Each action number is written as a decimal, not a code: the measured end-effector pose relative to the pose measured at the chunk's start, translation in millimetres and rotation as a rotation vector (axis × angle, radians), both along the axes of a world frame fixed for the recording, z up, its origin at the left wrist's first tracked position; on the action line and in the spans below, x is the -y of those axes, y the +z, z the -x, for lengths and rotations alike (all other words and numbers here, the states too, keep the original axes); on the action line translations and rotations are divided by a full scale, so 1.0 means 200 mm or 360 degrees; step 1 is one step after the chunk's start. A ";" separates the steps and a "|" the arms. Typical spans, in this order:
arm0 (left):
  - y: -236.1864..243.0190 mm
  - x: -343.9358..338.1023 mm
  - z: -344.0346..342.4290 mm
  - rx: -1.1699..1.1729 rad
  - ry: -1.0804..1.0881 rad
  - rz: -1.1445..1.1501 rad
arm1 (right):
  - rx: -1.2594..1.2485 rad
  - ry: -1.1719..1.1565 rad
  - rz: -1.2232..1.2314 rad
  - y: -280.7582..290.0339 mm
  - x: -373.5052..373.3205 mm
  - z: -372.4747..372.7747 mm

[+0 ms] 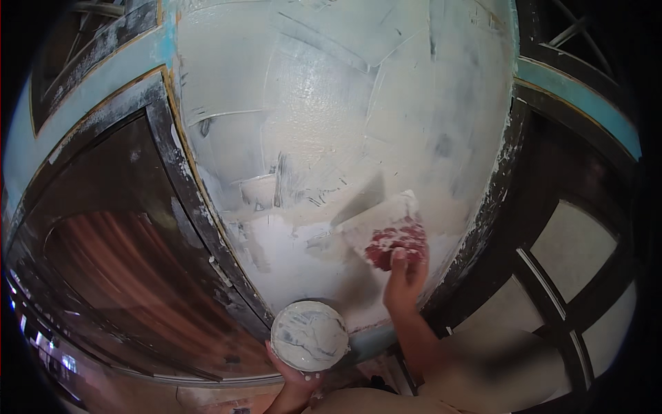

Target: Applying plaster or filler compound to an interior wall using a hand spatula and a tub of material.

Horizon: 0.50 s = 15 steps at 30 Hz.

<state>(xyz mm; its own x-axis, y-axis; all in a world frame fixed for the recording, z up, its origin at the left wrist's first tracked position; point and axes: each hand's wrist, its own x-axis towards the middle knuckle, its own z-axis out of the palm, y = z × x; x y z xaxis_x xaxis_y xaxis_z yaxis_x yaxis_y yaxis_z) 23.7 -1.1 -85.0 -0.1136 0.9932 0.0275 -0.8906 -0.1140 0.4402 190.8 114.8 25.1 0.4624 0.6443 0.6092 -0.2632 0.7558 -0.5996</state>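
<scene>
My right hand (405, 284) is closed on a wide putty knife (378, 219), its red grip smeared with white putty. The pale blade is held up at the lower part of the wall (317, 152), and a shadow falls beside it. Whether the blade's edge touches the wall, I cannot tell. Low in the middle, my left hand (295, 375) supports a round tub (274, 339) from below and the left side. Greyish-white putty (310, 332) with streaks across its surface shows at the top of the tub. Most of the left fingers are hidden under it.
Uneven white and grey putty patches cover the wall. At left stands a dark door (103, 172) with a putty-spotted frame (181, 162). Another dark door (552, 159), with pale panels (572, 241), is at right. Light blue bands (579, 93) run above the doors.
</scene>
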 end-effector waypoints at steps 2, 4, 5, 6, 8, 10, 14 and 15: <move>-0.02 0.02 0.01 0.0042 -0.0038 0.0092 | 0.0335 -0.0270 -0.0175 0.05 0.02 -0.10; -0.03 0.03 0.02 0.0066 -0.0069 0.0065 | 0.0666 -0.0532 -0.0353 0.12 0.00 -0.11; -0.03 0.03 0.02 0.0078 -0.0081 0.0061 | 0.0753 -0.0683 -0.0487 0.15 -0.01 -0.09; -0.03 0.03 0.02 0.0091 -0.0094 0.0053 | 0.0838 -0.0836 -0.0626 0.20 -0.02 -0.07; -0.05 0.04 0.02 -0.0097 -0.0032 -0.0006 | 0.1135 -0.1113 -0.1035 0.26 -0.08 -0.07; -0.06 0.04 0.02 -0.0284 0.0011 -0.0068 | 0.1425 -0.1252 -0.1296 0.25 -0.15 -0.05; -0.07 0.04 0.02 -0.0140 -0.0120 -0.0097 | 0.1549 -0.1648 -0.1294 0.22 -0.27 -0.03; -0.07 0.05 0.03 -0.0095 -0.0109 -0.0072 | 0.1608 -0.1680 -0.1301 0.24 -0.28 -0.01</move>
<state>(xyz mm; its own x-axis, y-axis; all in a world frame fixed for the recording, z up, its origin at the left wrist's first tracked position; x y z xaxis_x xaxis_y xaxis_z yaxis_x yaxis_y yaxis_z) 18.1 -10.7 -99.5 -0.0420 0.9961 0.0771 -0.8694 -0.0745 0.4884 193.5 170.5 72.4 -0.3039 -0.2880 0.9081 0.7497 0.5159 0.4145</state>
